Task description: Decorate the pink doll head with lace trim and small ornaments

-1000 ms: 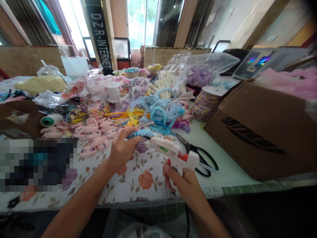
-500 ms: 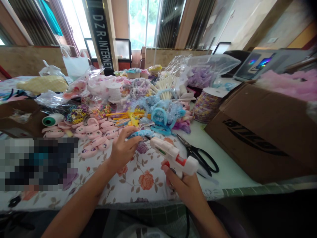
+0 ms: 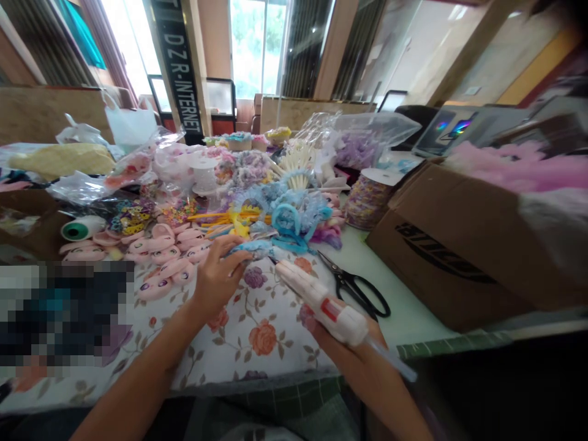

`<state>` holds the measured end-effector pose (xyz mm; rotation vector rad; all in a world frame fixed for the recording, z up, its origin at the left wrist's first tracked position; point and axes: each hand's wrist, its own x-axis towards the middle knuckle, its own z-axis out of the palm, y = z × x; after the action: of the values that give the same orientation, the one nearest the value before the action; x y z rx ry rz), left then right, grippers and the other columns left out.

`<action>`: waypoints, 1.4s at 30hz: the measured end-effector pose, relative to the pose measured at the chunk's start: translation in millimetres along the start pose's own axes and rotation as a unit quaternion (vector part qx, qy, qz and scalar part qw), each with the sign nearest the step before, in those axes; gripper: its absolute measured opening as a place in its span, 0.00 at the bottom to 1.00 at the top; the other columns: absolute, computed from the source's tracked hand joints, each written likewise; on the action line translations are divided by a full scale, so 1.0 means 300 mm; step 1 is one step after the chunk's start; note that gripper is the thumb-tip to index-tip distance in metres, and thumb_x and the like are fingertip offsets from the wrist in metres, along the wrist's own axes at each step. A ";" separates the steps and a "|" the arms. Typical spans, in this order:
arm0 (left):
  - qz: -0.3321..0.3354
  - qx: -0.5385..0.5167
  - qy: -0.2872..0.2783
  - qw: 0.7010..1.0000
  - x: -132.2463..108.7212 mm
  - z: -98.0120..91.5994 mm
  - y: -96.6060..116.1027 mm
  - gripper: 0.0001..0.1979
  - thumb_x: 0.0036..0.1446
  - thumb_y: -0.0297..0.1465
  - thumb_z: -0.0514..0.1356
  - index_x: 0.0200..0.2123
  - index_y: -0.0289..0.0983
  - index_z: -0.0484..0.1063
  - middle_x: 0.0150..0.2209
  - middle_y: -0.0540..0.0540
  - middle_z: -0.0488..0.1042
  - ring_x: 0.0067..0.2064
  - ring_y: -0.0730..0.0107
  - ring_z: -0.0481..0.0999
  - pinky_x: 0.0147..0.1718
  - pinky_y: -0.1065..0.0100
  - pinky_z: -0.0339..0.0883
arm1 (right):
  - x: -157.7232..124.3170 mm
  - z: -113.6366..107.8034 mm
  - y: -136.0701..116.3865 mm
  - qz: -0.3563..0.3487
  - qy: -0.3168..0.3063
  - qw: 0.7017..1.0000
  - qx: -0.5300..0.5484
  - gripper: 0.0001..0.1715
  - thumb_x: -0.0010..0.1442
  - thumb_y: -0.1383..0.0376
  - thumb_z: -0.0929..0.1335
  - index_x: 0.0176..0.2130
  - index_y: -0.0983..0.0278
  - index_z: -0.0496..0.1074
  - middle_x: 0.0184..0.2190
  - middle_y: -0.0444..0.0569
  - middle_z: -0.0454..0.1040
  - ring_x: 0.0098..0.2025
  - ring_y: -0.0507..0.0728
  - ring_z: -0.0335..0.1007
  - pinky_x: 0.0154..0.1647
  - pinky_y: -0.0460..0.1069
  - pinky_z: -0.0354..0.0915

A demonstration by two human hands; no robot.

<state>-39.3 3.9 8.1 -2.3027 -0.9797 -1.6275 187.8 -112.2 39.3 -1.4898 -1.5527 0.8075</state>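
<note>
Grasps the glue gun [image 3: 303,286] in the right hand [image 3: 348,360], nearside of the scissors [image 3: 345,280]; seems to pinch a blue strip [image 3: 255,245] in the left hand [image 3: 215,277], left of the scissors. Could scorch left fingertips [image 3: 245,255] or smear glue by tilting the probably hot nozzle [image 3: 272,260] too close.

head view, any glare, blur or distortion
Head view: the window looks overexposed; head view: the glue gun in the right hand looks soft, likely motion blur; head view: the lettered pillar leans, seemingly wide-angle distortion; head view: a pixelated block covers the lower left.
</note>
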 end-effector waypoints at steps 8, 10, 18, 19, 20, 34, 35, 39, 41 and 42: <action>-0.026 -0.006 0.042 0.999 0.026 -0.018 -0.008 0.06 0.52 0.27 0.65 0.35 0.39 0.73 0.42 0.44 0.69 0.45 0.64 0.74 0.43 0.62 0.74 | 0.066 -0.270 0.232 0.126 0.228 0.965 -0.039 0.23 0.52 0.50 0.68 0.31 0.67 0.77 0.13 0.46 0.69 0.17 0.55 0.64 0.23 0.50 0.63; -0.033 -0.007 0.040 0.999 0.026 -0.019 -0.019 0.05 0.52 0.28 0.65 0.34 0.40 0.73 0.43 0.44 0.69 0.44 0.64 0.74 0.43 0.62 0.73 | 0.130 -0.340 0.317 0.153 0.230 0.951 -0.136 0.21 0.52 0.53 0.68 0.33 0.68 0.76 0.17 0.51 0.74 0.23 0.60 0.72 0.30 0.52 0.66; -0.103 0.026 0.046 0.993 0.026 -0.043 -0.108 0.07 0.51 0.32 0.66 0.35 0.40 0.74 0.43 0.44 0.70 0.47 0.60 0.72 0.48 0.58 0.67 | 0.351 -0.381 0.469 0.174 0.153 0.930 -0.284 0.25 0.57 0.55 0.63 0.43 0.72 0.75 0.39 0.65 0.78 0.45 0.69 0.74 0.41 0.54 0.65; -0.113 0.026 0.046 0.992 0.026 -0.046 -0.115 0.07 0.51 0.32 0.66 0.35 0.40 0.74 0.43 0.44 0.70 0.47 0.60 0.72 0.48 0.58 0.67 | 0.355 -0.377 0.471 0.178 0.153 0.928 -0.288 0.26 0.57 0.55 0.63 0.43 0.73 0.75 0.39 0.65 0.78 0.44 0.69 0.74 0.40 0.53 0.65; -0.121 0.024 0.045 0.991 0.026 -0.049 -0.119 0.08 0.50 0.32 0.66 0.35 0.40 0.74 0.43 0.44 0.70 0.47 0.60 0.72 0.48 0.59 0.67 | 0.351 -0.375 0.471 0.179 0.154 0.926 -0.294 0.26 0.57 0.55 0.63 0.43 0.73 0.74 0.39 0.66 0.78 0.44 0.69 0.74 0.40 0.53 0.65; -0.351 -0.420 -0.050 0.835 0.041 -0.106 -0.087 0.18 0.36 0.27 0.73 0.31 0.39 0.69 0.49 0.45 0.68 0.48 0.61 0.71 0.33 0.69 0.72 | 0.370 -0.019 0.151 -0.176 -0.036 0.962 -0.205 0.10 0.60 0.64 0.65 0.40 0.65 0.74 0.39 0.54 0.76 0.41 0.59 0.71 0.41 0.50 0.65; -0.353 -0.437 -0.075 0.824 0.039 -0.110 -0.090 0.18 0.35 0.26 0.72 0.30 0.39 0.69 0.49 0.45 0.68 0.48 0.61 0.71 0.33 0.69 0.72 | 0.416 0.020 0.142 -0.173 -0.067 0.957 -0.225 0.10 0.59 0.66 0.66 0.41 0.66 0.74 0.40 0.56 0.75 0.43 0.59 0.70 0.43 0.51 0.64; -0.316 -0.420 -0.149 0.837 0.038 -0.105 -0.104 0.17 0.36 0.25 0.72 0.31 0.39 0.72 0.47 0.44 0.69 0.51 0.60 0.69 0.42 0.66 0.70 | 0.542 0.130 0.146 -0.132 -0.129 0.942 -0.280 0.09 0.56 0.69 0.69 0.39 0.67 0.74 0.40 0.58 0.72 0.45 0.63 0.66 0.45 0.53 0.61; -0.300 -0.387 -0.172 0.855 0.041 -0.098 -0.107 0.15 0.38 0.27 0.72 0.31 0.39 0.72 0.47 0.43 0.70 0.52 0.59 0.69 0.46 0.63 0.68 | 0.564 0.158 0.162 -0.125 -0.140 0.944 -0.271 0.05 0.54 0.69 0.70 0.34 0.67 0.74 0.37 0.56 0.72 0.45 0.63 0.66 0.44 0.53 0.61; -0.293 -0.371 -0.185 0.862 0.043 -0.097 -0.107 0.14 0.39 0.28 0.72 0.31 0.38 0.72 0.47 0.43 0.70 0.52 0.58 0.69 0.47 0.62 0.67 | 0.568 0.167 0.170 -0.125 -0.141 0.946 -0.262 0.02 0.53 0.69 0.70 0.32 0.67 0.74 0.35 0.54 0.72 0.44 0.62 0.66 0.44 0.52 0.60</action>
<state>-78.5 20.5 23.6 -3.1334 -1.4405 -2.1175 173.2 66.1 -7.3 -1.5358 -2.2517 0.4908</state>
